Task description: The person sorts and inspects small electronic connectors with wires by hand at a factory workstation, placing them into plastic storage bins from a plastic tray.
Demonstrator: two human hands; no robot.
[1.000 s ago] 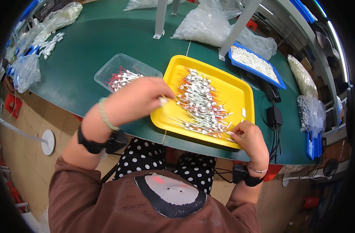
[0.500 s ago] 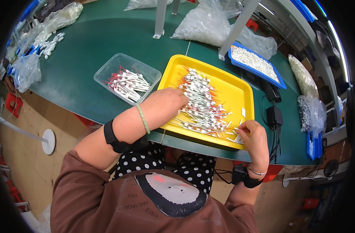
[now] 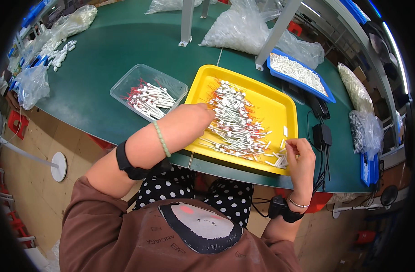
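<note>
A yellow tray (image 3: 287,109) stands before me on the table, with a heap of thin wired pieces with white ends and red or orange wires (image 3: 234,115) along its middle. At the heap's left edge, my left hand (image 3: 193,119) is curled with its fingers mostly hidden; what they grip does not show. Over the tray's right rim my right hand (image 3: 302,158) has thumb and fingertips pinched together, too small a spot to tell what is in them. Loose short white tubes (image 3: 279,160) lie just left of it. A clear plastic box (image 3: 171,81) of similar wired pieces stands left of the tray.
A blue tray (image 3: 329,96) of white tubes sits back right, near black adapters and cables (image 3: 323,136). Metal posts (image 3: 186,27) rise from the green table (image 3: 89,90). Clear bags of white parts (image 3: 237,31) lie behind; more bags and loose white parts are far left.
My right hand has drawn slightly up and right from the loose white tubes, its fingertips pinched. My left hand has shifted a little to the left at the heap's edge.
</note>
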